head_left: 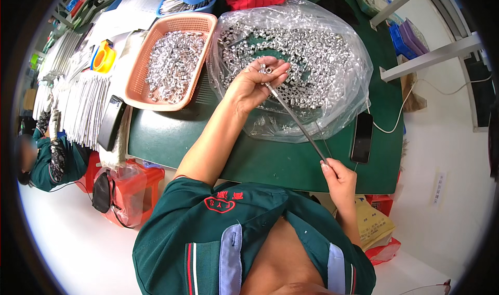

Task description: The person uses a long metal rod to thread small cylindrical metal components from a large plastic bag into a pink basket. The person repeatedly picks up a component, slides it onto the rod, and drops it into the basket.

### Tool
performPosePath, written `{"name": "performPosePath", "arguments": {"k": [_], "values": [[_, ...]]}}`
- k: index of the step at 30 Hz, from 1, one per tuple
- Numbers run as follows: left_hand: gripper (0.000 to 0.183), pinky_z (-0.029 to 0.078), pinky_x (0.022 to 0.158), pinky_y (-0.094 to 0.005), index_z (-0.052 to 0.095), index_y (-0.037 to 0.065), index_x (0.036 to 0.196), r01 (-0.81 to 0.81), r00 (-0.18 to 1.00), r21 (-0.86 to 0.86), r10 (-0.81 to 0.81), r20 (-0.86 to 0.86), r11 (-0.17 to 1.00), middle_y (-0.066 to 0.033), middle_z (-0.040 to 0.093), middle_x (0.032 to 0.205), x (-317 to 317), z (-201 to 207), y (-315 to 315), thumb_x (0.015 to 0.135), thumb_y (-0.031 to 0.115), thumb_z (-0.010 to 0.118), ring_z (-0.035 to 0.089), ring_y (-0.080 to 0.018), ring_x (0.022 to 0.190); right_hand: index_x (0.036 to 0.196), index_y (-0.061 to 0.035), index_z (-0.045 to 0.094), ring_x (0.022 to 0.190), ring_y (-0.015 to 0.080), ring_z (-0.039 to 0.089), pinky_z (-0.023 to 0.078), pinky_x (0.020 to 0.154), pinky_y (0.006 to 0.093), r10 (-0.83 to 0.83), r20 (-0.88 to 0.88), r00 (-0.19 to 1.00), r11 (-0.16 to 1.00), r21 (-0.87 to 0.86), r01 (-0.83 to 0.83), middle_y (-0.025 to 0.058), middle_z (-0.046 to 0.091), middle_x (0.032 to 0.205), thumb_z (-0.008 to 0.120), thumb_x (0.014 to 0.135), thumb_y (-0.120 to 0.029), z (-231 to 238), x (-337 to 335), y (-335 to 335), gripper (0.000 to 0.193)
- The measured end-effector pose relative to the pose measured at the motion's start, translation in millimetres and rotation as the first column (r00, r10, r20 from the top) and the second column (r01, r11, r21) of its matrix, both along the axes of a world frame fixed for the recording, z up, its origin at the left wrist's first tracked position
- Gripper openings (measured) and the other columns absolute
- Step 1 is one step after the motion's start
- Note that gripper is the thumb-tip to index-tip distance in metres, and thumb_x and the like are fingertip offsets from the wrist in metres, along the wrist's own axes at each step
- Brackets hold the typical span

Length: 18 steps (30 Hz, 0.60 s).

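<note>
My left hand (255, 83) is palm up with its fingers half curled around small silver metal collars (266, 69). It is over the near left part of a clear plastic bag (283, 131) spread wide with a heap of similar collars (325, 48) in it. My right hand (339, 180) is closed on the near end of a thin grey metal rod (299, 122). The rod slants up to the left, and its far end meets the fingers of my left hand; whether a collar sits on the tip is too small to tell.
Left of the bag stands a pink plastic basket (136, 76) of small silver pieces. Black phones lie at the right (362, 137) and left (111, 122), beside a stack of thin rods (86, 108). A white cable (397, 121) trails rightward. Another person (57, 162) is at far left.
</note>
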State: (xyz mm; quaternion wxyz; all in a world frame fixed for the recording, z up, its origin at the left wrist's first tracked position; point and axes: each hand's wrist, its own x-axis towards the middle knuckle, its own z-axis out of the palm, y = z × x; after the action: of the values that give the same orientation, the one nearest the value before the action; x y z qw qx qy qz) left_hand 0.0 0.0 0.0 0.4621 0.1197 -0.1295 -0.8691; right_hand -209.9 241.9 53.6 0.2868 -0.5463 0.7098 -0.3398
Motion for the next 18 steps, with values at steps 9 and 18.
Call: {"name": "performPosePath", "arguments": {"k": [9, 18], "values": [[0.022, 0.043, 0.101, -0.0490, 0.051, -0.004, 0.104, -0.003, 0.993, 0.075, 0.012, -0.115, 0.997, -0.0209, 0.050, 0.117, -1, 4, 4, 0.085, -0.012, 0.048, 0.048, -0.0362, 0.121, 0.093, 0.0016, 0.064, 0.053, 0.0025, 0.038, 0.029, 0.047, 0.0197, -0.109, 0.498, 0.860, 0.963, 0.267, -0.032, -0.0048, 0.046, 0.061, 0.057, 0.091, -0.011, -15, 1, 4, 0.015], [0.025, 0.041, 0.104, -0.0498, 0.051, -0.005, 0.108, 0.011, 0.978, 0.054, 0.001, -0.208, 0.998, -0.0213, 0.047, 0.122, -5, 1, 3, 0.084, -0.012, 0.049, 0.044, -0.0372, 0.124, 0.094, 0.0017, 0.065, 0.054, 0.0023, 0.038, 0.030, 0.047, 0.0200, -0.128, 0.546, 0.828, 0.966, 0.258, -0.021, -0.0052, 0.048, 0.062, 0.057, 0.091, -0.011, -20, 3, 3, 0.015]]}}
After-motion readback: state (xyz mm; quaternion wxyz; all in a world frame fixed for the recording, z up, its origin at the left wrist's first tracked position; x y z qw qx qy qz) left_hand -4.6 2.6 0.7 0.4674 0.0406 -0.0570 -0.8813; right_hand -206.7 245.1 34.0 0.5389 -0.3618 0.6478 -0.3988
